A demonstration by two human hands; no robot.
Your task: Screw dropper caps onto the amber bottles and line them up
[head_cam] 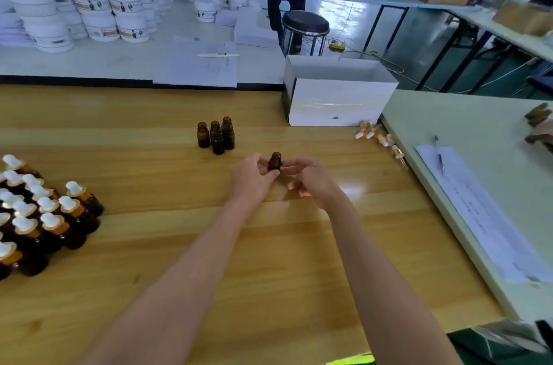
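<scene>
1. No writing can be read. The white jars [89,5] stacked at the upper left are wrapped in labels with a small dark figure, but the lettering is too blurred. The print on the paper sheets [484,215] at the right is just as illegible.
2. One uncapped amber bottle [274,161] is held upright at the centre of the frame, over the wooden counter [179,245]. Whether its base rests on the wood cannot be told.
3. The bottle is pinched by the left grip [251,180], with the thumb on the near side and the fingers curled round the far side.
4. The right grip [312,182] is placed just beside the bottle. Its upper fingers are stretched toward the glass and its lower ones are loosely curled, and nothing is seen in it. Contact with the bottle cannot be judged through the blur.
5. A tight cluster of open bottles [216,134] is seen above centre. At least four are counted, but they overlap, so the exact number is left open.
6. More than a dozen capped bottles [51,221] with white bulbs are lined up in rows at the left edge, where the group is cut by the frame.
7. Roughly five loose dropper caps [380,137] are scattered at the right, below the corner of one white box [338,95].
8. One pen [438,155] is laid on the sheets, and one black stool [305,25] is seen at the upper centre.
</scene>
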